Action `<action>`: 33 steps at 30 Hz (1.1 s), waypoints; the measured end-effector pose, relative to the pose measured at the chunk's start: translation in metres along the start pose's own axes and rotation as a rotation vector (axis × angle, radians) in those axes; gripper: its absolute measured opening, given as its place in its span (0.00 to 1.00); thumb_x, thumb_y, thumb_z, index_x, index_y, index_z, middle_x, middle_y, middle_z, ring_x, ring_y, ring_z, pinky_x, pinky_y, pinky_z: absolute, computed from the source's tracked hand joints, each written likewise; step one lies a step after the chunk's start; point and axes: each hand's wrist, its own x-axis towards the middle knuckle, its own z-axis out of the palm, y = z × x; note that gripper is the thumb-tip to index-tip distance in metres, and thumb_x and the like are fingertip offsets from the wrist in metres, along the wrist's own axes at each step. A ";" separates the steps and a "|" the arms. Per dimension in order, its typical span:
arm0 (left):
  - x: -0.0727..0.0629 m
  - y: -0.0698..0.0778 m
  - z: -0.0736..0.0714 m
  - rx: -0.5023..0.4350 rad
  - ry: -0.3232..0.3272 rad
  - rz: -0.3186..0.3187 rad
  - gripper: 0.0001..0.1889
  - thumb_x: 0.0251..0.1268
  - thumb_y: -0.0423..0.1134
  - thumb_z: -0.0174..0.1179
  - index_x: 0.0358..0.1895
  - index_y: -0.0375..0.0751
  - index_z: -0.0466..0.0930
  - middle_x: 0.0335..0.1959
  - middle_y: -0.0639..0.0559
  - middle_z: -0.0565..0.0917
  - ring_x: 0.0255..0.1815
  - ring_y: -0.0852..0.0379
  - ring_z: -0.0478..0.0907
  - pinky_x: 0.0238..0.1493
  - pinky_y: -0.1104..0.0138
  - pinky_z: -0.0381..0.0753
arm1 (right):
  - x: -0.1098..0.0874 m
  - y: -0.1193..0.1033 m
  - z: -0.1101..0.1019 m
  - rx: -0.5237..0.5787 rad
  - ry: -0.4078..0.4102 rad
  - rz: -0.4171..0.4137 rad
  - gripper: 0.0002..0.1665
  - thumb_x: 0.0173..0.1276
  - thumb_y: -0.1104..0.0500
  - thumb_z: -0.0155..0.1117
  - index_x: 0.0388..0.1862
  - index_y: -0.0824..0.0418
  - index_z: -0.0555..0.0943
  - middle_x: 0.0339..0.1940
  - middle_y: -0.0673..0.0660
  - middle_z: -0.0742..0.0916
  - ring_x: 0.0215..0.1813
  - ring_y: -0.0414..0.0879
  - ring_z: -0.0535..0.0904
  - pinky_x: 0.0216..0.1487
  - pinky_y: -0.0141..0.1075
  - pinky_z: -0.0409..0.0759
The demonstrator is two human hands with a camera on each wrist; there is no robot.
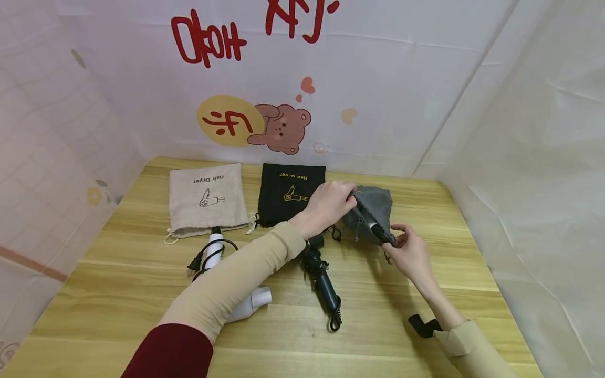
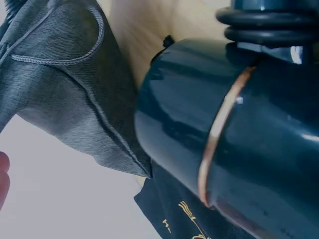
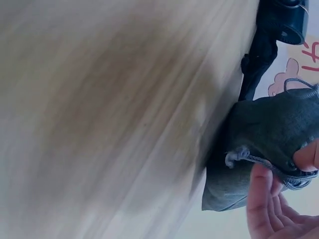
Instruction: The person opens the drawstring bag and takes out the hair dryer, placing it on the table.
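A grey drawstring bag (image 1: 378, 205) stands at the right of the table, its mouth tipped toward me. Inside the opening shows a piece with a white band and a black ribbed end (image 1: 378, 231); the remainder is hidden by the cloth. My left hand (image 1: 328, 205) grips the bag's left rim. On the opposite side my right hand (image 1: 410, 252) pinches the rim between thumb and fingers, beside the grey cord (image 3: 249, 157). Below my left wrist lies a dark hair dryer (image 1: 326, 286), large and close in the left wrist view.
A white hair dryer (image 1: 243, 310) with a black plug (image 1: 194, 265) is partly under my left sleeve. Flat behind are a beige bag (image 1: 205, 197) and a black bag (image 1: 293, 176), both printed "Hair Dryer". A small black piece (image 1: 422, 326) shows beside my right sleeve. White sheeting surrounds the table.
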 end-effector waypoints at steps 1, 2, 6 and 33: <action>0.001 0.001 0.000 0.001 0.008 -0.001 0.09 0.80 0.36 0.57 0.52 0.42 0.86 0.44 0.49 0.90 0.26 0.61 0.78 0.28 0.71 0.73 | 0.001 0.000 -0.001 -0.002 -0.008 0.010 0.30 0.67 0.60 0.69 0.67 0.66 0.77 0.39 0.66 0.89 0.34 0.46 0.84 0.31 0.31 0.77; 0.001 0.002 0.000 0.004 0.015 -0.001 0.09 0.80 0.36 0.57 0.52 0.42 0.86 0.44 0.49 0.90 0.27 0.61 0.79 0.29 0.71 0.74 | 0.002 0.001 -0.002 -0.003 -0.013 0.014 0.30 0.67 0.60 0.69 0.67 0.66 0.77 0.38 0.65 0.89 0.34 0.46 0.83 0.31 0.32 0.77; 0.002 0.002 0.003 0.017 0.002 0.005 0.11 0.80 0.35 0.56 0.55 0.41 0.86 0.50 0.48 0.90 0.33 0.58 0.84 0.32 0.69 0.79 | 0.003 0.000 0.000 0.002 -0.002 0.005 0.28 0.67 0.60 0.66 0.66 0.64 0.79 0.37 0.64 0.89 0.31 0.46 0.82 0.30 0.32 0.76; 0.006 -0.014 -0.006 0.100 -0.051 0.127 0.08 0.79 0.36 0.60 0.49 0.40 0.87 0.43 0.46 0.91 0.39 0.52 0.88 0.40 0.62 0.86 | -0.008 0.016 0.003 -0.018 0.071 -0.055 0.23 0.64 0.66 0.66 0.59 0.68 0.84 0.36 0.66 0.91 0.34 0.50 0.87 0.31 0.28 0.79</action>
